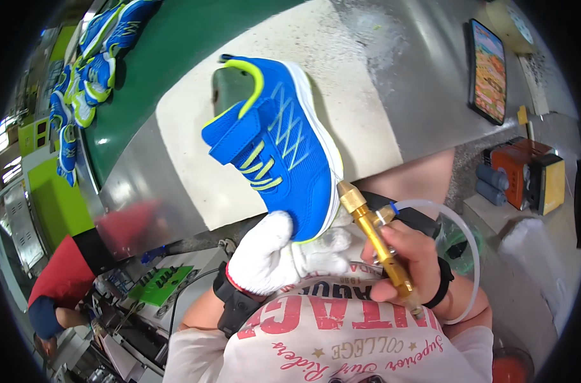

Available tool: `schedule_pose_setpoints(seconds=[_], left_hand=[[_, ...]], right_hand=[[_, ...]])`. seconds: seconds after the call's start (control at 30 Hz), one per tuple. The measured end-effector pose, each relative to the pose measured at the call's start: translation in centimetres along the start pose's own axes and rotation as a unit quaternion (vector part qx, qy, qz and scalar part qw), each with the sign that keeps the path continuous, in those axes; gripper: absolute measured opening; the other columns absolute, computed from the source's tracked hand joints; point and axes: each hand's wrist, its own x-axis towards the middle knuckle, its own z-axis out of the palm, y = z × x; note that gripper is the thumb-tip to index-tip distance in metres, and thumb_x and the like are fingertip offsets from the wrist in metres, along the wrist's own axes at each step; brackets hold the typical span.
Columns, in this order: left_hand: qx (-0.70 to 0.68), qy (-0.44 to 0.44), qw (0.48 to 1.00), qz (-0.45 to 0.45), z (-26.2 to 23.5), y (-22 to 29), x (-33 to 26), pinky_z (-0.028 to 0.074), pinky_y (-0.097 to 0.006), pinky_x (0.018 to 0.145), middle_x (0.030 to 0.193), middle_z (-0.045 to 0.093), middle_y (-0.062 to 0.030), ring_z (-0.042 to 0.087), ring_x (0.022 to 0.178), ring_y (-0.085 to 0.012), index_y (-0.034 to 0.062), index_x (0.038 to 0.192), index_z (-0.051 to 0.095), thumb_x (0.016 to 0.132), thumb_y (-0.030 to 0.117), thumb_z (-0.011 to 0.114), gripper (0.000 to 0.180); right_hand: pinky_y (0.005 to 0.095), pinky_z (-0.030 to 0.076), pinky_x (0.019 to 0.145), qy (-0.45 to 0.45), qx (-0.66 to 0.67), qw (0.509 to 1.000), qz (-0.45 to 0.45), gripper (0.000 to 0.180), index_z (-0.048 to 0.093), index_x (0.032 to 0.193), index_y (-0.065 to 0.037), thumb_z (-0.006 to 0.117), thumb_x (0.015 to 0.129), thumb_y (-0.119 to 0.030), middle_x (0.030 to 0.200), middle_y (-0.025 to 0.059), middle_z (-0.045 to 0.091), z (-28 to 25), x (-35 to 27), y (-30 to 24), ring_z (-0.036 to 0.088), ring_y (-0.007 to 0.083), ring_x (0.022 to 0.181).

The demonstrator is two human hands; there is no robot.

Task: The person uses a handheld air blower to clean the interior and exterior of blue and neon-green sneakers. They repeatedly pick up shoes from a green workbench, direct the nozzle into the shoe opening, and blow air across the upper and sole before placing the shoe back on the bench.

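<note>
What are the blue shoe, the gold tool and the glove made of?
Blue shoe: probably matte mesh fabric on top, by its fine texture.
Gold tool: metal, perhaps brass, by its yellow shine.
White glove: apparently soft knitted yarn, by its fuzzy surface.

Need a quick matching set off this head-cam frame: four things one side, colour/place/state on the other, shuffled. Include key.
Things:
1. Held shoe
2. Brass-coloured tool
3. Phone
4. Left hand

Colour, place or state:
A. Screen lit, toward the upper right of the picture
B. Gloved in white
C. Blue with yellow-green trim
D. In the bare right hand

Pairs: 1-C, 2-D, 3-A, 4-B
</note>
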Motion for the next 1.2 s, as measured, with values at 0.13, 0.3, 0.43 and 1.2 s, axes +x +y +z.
schedule_pose_setpoints(seconds=[0.13,0.3,0.43,1.2], left_hand=[[0.045,-0.016,0.996,-0.073,1.4,-1.3,4.2,0.023,-0.058,0.111,0.144,0.032,-0.0206,0.025,0.137,-0.0385,0.0101,0.139,0.036,0.079,0.037,0.071,0.074],[0.007,-0.161,0.985,-0.064,2.5,-1.8,10.1,0.027,-0.059,0.11,0.136,0.044,-0.0079,0.026,0.135,-0.0384,0.0164,0.129,0.048,0.076,0.013,0.068,0.057],[-0.013,-0.2,0.979,-0.034,3.9,-1.8,13.3,0.031,-0.058,0.107,0.126,0.053,-0.0008,0.034,0.131,-0.0364,0.0202,0.124,0.052,0.075,0.008,0.068,0.053],[0.156,0.073,0.946,0.275,8.6,12.4,9.8,0.051,-0.049,0.089,0.116,0.058,-0.0144,0.059,0.104,-0.0264,-0.0015,0.128,0.044,0.09,0.024,0.06,0.048]], right_hand=[[0.0326,0.045,0.065,0.106,0.119,0.987,0.006,0.068,0.033,0.123,-0.003,0.067,0.082,-0.045,0.088,0.0147,0.055,0.0,-2.3,-1.3,0.056,0.02,0.072],[0.0294,0.045,0.068,0.251,0.198,0.941,0.107,0.059,0.03,0.109,-0.005,0.058,0.086,-0.052,0.097,0.0206,0.055,-0.6,-1.8,-4.0,0.055,0.0167,0.075],[0.0341,0.043,0.081,0.28,0.138,0.942,0.122,0.061,0.031,0.112,-0.003,0.058,0.087,-0.051,0.092,0.0215,0.058,-1.4,-0.8,-4.7,0.057,0.0182,0.077],[0.0392,0.055,0.07,0.29,0.008,0.954,-0.073,0.061,0.029,0.115,-0.002,0.051,0.089,-0.052,0.096,0.0207,0.057,-4.8,8.0,2.2,0.063,0.0301,0.086]])
